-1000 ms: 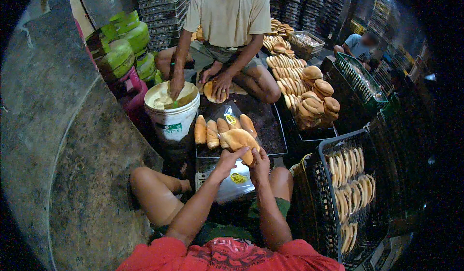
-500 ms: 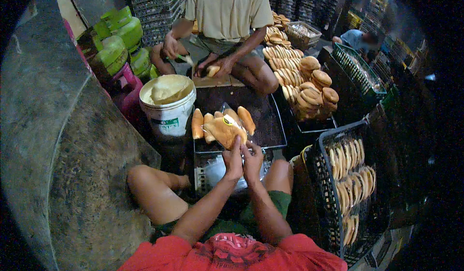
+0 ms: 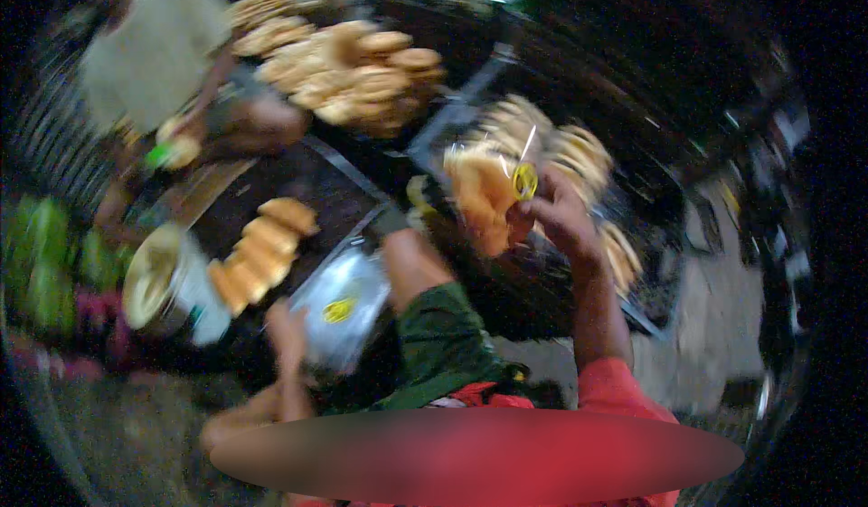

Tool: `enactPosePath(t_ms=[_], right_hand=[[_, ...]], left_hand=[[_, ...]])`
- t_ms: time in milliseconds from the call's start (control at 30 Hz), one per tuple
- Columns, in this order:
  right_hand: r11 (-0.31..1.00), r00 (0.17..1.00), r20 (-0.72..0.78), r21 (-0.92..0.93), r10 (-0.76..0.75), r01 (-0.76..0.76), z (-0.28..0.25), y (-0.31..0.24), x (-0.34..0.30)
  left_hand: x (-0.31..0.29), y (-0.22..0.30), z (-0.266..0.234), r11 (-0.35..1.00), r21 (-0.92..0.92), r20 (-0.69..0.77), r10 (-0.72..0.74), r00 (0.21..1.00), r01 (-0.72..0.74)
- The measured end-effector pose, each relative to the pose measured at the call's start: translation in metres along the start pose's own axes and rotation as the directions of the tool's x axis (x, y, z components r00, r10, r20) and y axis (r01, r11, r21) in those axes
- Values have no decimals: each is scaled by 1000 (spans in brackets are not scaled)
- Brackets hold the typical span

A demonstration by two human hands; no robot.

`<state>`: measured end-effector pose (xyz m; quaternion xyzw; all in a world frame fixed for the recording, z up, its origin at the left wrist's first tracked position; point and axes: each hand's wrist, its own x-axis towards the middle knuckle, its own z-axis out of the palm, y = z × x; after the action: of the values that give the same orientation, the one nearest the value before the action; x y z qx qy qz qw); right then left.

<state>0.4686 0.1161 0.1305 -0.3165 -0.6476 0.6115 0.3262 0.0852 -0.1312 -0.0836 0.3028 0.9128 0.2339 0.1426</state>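
Dim, blurry floor workspace with trays of bread everywhere. From my end, the right hand point(image 3: 559, 216) is clamped around a clear bag of bread rolls point(image 3: 484, 201), held up over a black crate of rolls point(image 3: 579, 159). The left hand point(image 3: 287, 333) rests on a stack of empty clear bags point(image 3: 348, 303); grip unclear. Looks like one bag's filled, with loose rolls point(image 3: 258, 252) on the tray not yet bagged.

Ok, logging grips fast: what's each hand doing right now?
Left hand: resting on the stack of clear bags; grip too blurred to tell.
Right hand: closed on a bagged bread roll, raised.
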Motion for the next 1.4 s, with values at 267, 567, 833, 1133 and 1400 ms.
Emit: enactPosePath(t_ms=[267, 567, 833, 1133, 1400], right_hand=[[396, 776, -613, -757, -151, -520, -240, -15, -103], [588, 878, -478, -716, -22, -376, -265, 109, -106], [-105, 795, -407, -860, -451, -500, -137, 26, -51], [514, 941, 272, -788, -201, 338, 316, 146, 175], [335, 974, 172, -936, 149, 114, 374, 170, 282]], left_hand=[[10, -62, 17, 974, 190, 79, 112, 991, -125], [-1, -46, -12, 972, 228, -76, 83, 994, -64], [6, -30, -47, 556, -821, 38, -170, 985, 127], [-1, -15, -128, 300, -941, -252, -307, 918, -158], [8, -33, -109, -180, -979, -27, -324, 946, -90]])
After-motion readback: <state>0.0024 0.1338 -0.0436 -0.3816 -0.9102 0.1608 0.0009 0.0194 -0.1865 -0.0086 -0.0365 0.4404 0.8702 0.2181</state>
